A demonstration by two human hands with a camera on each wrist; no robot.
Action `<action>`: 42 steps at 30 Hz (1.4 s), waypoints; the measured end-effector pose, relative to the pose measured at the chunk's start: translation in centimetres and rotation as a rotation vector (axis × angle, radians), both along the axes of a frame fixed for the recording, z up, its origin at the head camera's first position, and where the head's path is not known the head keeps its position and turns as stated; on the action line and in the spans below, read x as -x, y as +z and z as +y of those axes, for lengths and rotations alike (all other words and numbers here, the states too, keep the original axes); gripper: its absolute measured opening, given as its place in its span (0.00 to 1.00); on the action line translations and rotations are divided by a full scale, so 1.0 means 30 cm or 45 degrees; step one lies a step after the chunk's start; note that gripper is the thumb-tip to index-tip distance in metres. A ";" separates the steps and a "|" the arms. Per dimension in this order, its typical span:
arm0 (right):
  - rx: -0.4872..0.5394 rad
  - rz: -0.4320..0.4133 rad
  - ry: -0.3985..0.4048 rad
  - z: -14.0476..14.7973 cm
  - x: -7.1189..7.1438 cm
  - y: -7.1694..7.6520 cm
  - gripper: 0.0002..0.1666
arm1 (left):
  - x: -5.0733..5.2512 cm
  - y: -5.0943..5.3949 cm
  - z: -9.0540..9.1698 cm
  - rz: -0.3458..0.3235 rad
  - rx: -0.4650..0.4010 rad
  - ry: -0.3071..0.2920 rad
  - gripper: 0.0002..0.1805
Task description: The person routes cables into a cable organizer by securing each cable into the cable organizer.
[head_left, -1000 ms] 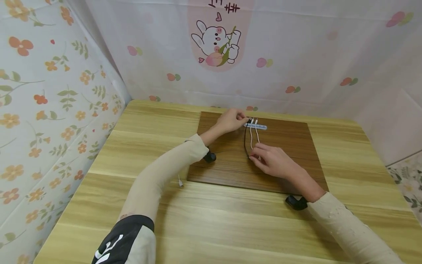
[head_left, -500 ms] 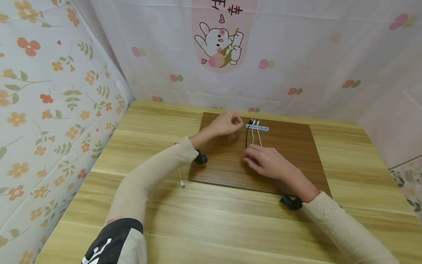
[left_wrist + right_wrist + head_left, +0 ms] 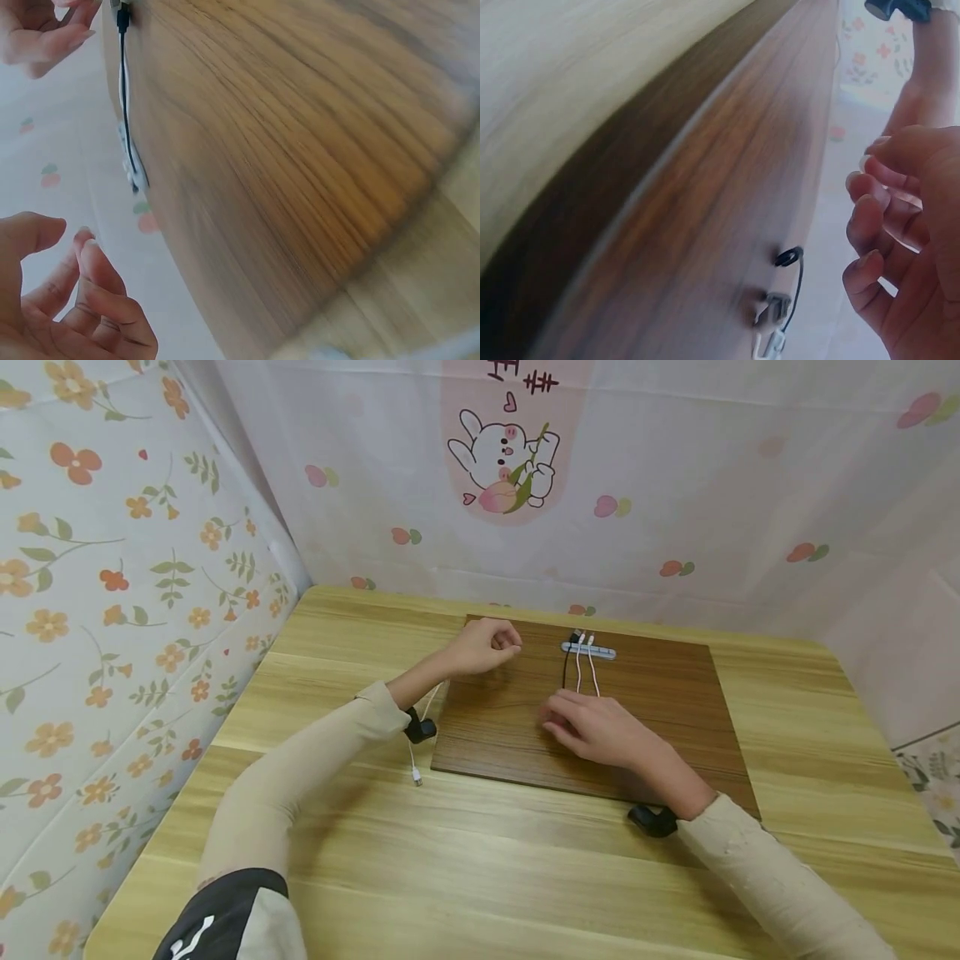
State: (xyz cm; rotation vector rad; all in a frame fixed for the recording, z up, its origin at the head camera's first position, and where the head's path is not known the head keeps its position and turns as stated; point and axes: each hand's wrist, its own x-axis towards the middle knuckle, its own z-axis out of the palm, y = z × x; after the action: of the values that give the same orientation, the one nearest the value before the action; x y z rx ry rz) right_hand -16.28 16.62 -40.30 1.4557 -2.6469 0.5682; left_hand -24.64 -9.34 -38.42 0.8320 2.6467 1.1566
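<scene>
A light-blue cable clip strip [image 3: 606, 653] lies near the back of the brown board [image 3: 510, 735]. One black cable [image 3: 566, 672] and two white cables [image 3: 593, 675] run through it side by side, plugs toward the back. My left hand [image 3: 480, 647] is over the board's back left corner, left of the strip; its fingers are loosely bent around nothing. Over the middle of the board, my right hand [image 3: 603, 729] hangs with relaxed fingers and hides the near cable ends in the head view. In the right wrist view a black cable end [image 3: 789, 257] shows beside a metal plug [image 3: 778, 305].
Another white cable with a USB plug [image 3: 417, 777] lies at the board's left edge, partly beneath my left forearm. The light wood table [image 3: 480, 852] surrounds the board. Printed cloth [image 3: 675, 485] hangs behind and to the left. Black wrist cameras [image 3: 654, 820] sit on both wrists.
My left hand has let go of the black cable's plug at the strip and moved left. The right hand has released the cables and shifted slightly left. The cables stay in the strip.
</scene>
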 end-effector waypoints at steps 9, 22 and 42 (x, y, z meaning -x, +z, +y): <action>-0.035 -0.038 0.040 -0.044 -0.009 0.010 0.04 | -0.014 -0.023 -0.141 -0.046 -0.061 0.097 0.11; -0.039 -0.028 0.088 -0.130 -0.019 0.020 0.03 | -0.045 -0.064 -0.244 -0.165 0.050 0.274 0.13; -0.121 0.007 0.255 -0.378 -0.088 0.005 0.09 | -0.085 -0.079 -0.302 -0.329 0.217 0.381 0.18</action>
State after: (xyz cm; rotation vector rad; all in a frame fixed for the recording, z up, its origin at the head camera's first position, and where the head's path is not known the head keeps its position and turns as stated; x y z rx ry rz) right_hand -13.65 5.28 -40.14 1.7595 -2.5738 0.4571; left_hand -22.09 -18.40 -40.78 0.2432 2.6592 0.9971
